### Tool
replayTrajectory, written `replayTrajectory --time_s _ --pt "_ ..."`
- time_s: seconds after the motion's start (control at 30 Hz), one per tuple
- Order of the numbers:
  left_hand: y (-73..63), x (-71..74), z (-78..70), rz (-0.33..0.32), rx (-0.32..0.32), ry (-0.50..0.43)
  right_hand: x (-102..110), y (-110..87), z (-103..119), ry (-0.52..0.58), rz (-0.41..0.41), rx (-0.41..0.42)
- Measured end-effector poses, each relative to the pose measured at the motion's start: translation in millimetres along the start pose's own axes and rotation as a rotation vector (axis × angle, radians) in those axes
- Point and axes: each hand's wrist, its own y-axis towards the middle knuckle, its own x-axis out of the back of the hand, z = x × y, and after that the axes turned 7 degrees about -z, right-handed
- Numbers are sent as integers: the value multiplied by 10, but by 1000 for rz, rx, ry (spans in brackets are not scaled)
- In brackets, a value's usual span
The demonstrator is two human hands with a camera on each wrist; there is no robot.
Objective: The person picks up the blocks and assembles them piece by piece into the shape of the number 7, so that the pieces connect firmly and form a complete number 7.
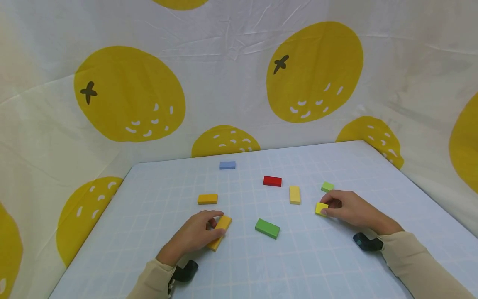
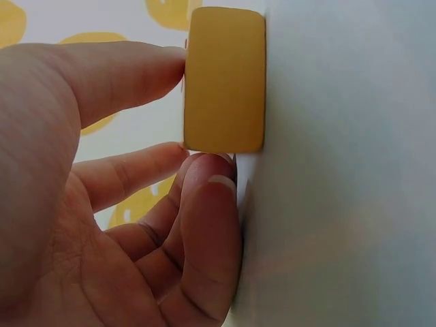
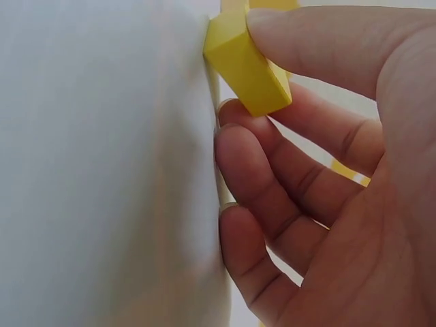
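Note:
My left hand [image 1: 196, 232] holds a long orange-yellow block [image 1: 220, 234] lying slantwise at the front left of the table. In the left wrist view its thumb meets the upper face of the orange-yellow block [image 2: 225, 82], the index fingertip is at a corner, and the other fingers curl beside it. To the right, my right hand [image 1: 347, 207] pinches a small bright yellow block [image 1: 320, 209] between thumb and fingers. The right wrist view has that yellow block [image 3: 248, 65] tilted, with one corner at the tabletop and other fingertips along the surface.
Between the hands lies a green block [image 1: 267, 229]. Farther back are an orange block [image 1: 207, 199], a blue block [image 1: 227, 165], a red block [image 1: 272, 181] and a pale yellow block [image 1: 294, 195]. A light green block [image 1: 327, 186] sits just beyond my right hand. Fruit-printed cloth [image 1: 224, 91] surrounds the table.

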Motion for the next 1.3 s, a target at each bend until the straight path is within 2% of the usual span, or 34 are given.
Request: replayTrajectory --time_s 0.47,0.8,0.97,1.17,1.3 --pt "-44 25 15 -4 7 0 -47 7 20 62 11 30" --pt "-50 76 20 2 13 -12 -59 71 53 178 18 14" --pt "-59 105 19 7 48 -8 -86 126 141 246 0 18" --pt "-35 122 47 32 76 -98 -61 146 261 313 3 -28" --pt "-33 139 99 26 118 -159 -97 231 382 357 33 -15"
